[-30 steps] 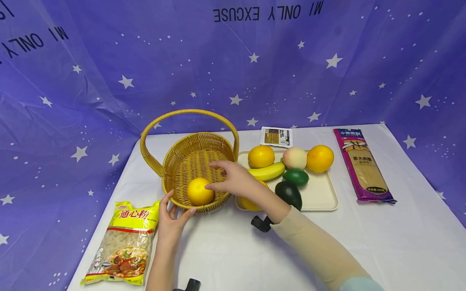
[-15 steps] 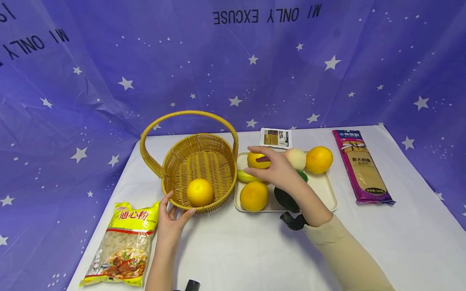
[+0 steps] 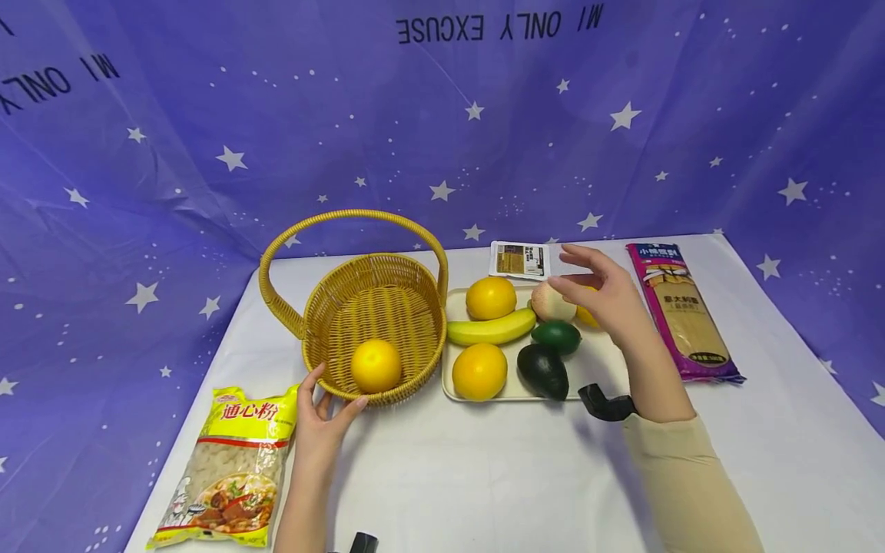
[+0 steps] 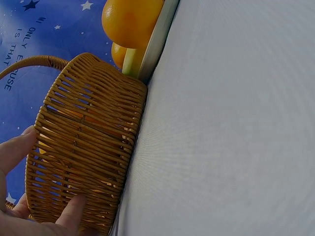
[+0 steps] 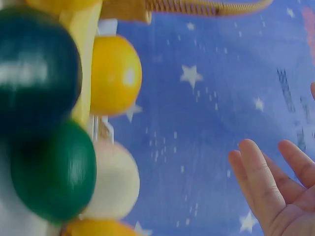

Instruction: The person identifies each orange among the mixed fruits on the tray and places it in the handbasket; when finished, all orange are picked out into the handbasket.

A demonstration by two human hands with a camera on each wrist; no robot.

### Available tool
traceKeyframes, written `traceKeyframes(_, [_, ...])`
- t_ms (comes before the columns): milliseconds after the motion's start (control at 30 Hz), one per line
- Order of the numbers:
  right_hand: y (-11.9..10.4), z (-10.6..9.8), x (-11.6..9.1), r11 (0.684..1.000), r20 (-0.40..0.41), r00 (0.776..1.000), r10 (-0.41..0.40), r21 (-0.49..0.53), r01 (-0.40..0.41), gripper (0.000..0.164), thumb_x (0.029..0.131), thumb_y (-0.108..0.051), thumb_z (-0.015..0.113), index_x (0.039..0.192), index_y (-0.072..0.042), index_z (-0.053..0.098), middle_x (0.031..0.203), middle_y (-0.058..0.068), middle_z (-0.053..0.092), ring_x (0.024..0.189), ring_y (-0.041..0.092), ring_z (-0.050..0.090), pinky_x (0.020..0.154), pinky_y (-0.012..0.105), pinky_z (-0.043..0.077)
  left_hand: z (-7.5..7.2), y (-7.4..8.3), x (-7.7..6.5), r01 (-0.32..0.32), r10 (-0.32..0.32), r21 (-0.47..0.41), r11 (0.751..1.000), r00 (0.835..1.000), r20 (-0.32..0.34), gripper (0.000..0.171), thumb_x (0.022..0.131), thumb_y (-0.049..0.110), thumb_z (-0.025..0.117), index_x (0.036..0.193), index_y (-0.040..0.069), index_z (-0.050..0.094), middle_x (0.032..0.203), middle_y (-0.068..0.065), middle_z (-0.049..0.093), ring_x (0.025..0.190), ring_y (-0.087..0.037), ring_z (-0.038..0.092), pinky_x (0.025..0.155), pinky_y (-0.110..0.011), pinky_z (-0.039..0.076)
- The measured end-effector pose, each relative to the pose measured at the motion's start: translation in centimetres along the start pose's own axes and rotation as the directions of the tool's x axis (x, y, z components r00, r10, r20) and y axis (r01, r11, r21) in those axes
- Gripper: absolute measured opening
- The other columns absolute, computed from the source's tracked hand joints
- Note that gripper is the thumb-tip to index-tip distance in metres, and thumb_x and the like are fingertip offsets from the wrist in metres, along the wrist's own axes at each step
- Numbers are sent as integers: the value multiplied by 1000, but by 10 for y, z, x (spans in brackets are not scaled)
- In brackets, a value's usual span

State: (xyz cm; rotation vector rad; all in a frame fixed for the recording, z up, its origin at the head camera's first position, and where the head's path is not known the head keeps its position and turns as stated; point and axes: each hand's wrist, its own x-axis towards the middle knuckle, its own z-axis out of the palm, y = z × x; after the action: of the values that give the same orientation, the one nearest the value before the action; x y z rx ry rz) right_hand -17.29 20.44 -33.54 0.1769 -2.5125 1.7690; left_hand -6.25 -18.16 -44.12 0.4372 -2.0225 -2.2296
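At the left of the table stands a wicker basket (image 3: 376, 307) with a tall handle and an orange (image 3: 376, 366) inside. My left hand (image 3: 323, 418) holds the basket's near side, fingers spread at the rim and on the woven outer wall (image 4: 88, 142). Over the right part of a cream tray (image 3: 608, 376), my right hand (image 3: 601, 292) is raised with nothing in it, fingers apart. Beneath it are a pale peach (image 3: 549, 303) and a partly hidden orange fruit (image 3: 586, 311). The tray also bears a banana (image 3: 492, 328), an avocado (image 3: 542, 371), a small green fruit (image 3: 556, 336) and two yellow-orange fruits (image 3: 480, 372).
A yellow bag of pasta (image 3: 231, 465) lies left of my left arm. At the right is a purple pack of spaghetti (image 3: 684, 311). A small white packet (image 3: 520, 259) lies behind the tray. A blue starry cloth (image 3: 442, 138) hangs behind the white table.
My right hand has moved right, from over the orange in the basket, across the tray, to above the peach. My left hand stays at the basket.
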Motion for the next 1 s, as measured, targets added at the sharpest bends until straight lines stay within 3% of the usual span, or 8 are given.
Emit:
traceKeyframes(167, [15, -22, 2, 998, -84, 996, 29, 62, -24, 61, 85, -31, 69, 138, -16, 45, 134, 11, 48, 98, 9, 58, 75, 23, 54, 0, 0, 0, 4, -4, 7, 1000, 1000, -5, 87, 78, -1, 72, 145, 17, 20, 154, 2, 3, 139, -26, 17, 86, -14, 45])
traceKeyframes(400, [43, -48, 2, 986, -173, 973, 152, 92, -138, 67, 83, -36, 68, 142, -18, 40, 136, 14, 44, 106, 13, 48, 74, 19, 52, 0, 1, 0, -3, 3, 2, 1000, 1000, -6, 87, 78, -2, 72, 145, 16, 20, 154, 2, 3, 139, -27, 17, 86, -14, 45])
traceKeyframes(667, [74, -64, 1, 955, -189, 942, 277, 164, -248, 77, 82, -38, 69, 145, -10, 33, 138, 18, 37, 102, 15, 54, 73, 24, 52, 1, 0, 0, -18, 18, -9, 1000, 1000, -3, 86, 78, -4, 71, 145, 15, 21, 154, 0, 3, 138, -28, 18, 86, -15, 46])
traceKeyframes(733, [88, -67, 2, 954, -186, 940, 285, 151, -259, 79, 82, -41, 68, 145, -10, 31, 137, 20, 37, 100, 16, 56, 72, 24, 53, 1, 0, 1, -19, 19, -9, 1000, 1000, -5, 85, 78, -4, 71, 145, 15, 21, 154, 0, 3, 138, -28, 18, 86, -15, 46])
traceKeyframes(1000, [166, -75, 22, 922, -239, 896, 374, 203, -330, 88, 72, -54, 72, 145, -24, 34, 138, 13, 39, 94, 14, 56, 66, 23, 55, 1, 0, 0, -22, 22, 0, 1000, 1000, 0, 87, 78, -4, 71, 145, 15, 20, 153, 0, 4, 138, -28, 19, 85, -14, 46])
